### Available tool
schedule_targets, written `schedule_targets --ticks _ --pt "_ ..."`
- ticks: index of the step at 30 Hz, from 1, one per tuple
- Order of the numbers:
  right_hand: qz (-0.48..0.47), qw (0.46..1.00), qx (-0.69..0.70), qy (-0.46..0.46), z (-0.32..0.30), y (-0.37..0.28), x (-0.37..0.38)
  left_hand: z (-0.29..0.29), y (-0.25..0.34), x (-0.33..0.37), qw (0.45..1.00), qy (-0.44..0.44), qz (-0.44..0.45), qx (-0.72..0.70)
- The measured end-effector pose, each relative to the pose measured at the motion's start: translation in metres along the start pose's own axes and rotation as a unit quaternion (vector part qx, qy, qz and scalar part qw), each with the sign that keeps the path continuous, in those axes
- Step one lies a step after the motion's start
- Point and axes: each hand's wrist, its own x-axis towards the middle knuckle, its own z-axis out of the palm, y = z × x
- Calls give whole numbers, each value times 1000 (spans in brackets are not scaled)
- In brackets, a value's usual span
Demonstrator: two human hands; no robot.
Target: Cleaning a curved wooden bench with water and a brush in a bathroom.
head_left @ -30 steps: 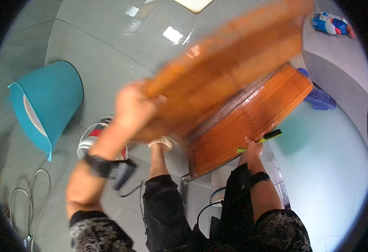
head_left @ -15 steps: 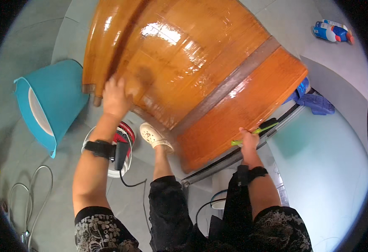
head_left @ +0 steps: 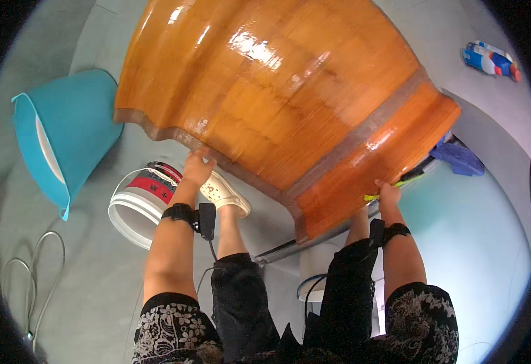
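A wet, glossy orange-brown bamboo mat point(head_left: 265, 115) with a grey-brown cloth border spreads in front of me, bent in waves at its left side and right corner. At its near edge, my left hand point(head_left: 199, 168) is closed on the border, fingertips partly hidden. My right hand point(head_left: 389, 194) is closed round the lime-green handle of a brush point(head_left: 371, 197), close against the mat's right edge. Most of the brush's dark head is hidden behind my hand and the mat.
Left of the mat a teal tub point(head_left: 71, 121) lies tilted. A white bucket point(head_left: 133, 217) with a red label lies near my left forearm. A looped hose point(head_left: 62, 255) is on the grey floor. Blue cloth point(head_left: 459, 159), a frosted glass panel point(head_left: 477, 242) and bottles point(head_left: 483, 59) are at right.
The mat has shifted right, and its rolled left part has opened into shallower waves. My left hand has moved right and nearer along its edge; my right hand has moved right with the brush.
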Motion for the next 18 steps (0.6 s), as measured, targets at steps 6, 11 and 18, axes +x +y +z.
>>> schedule_targets --ticks 6,11,18 --pt "27 998 -58 5 8 19 27 -45 -51 35 858 74 -339 -379" --pt "27 999 33 26 2 35 52 -38 -74 93 746 85 -409 -519" --pt "54 994 87 -43 15 29 40 -30 -135 147 757 97 -166 -624"
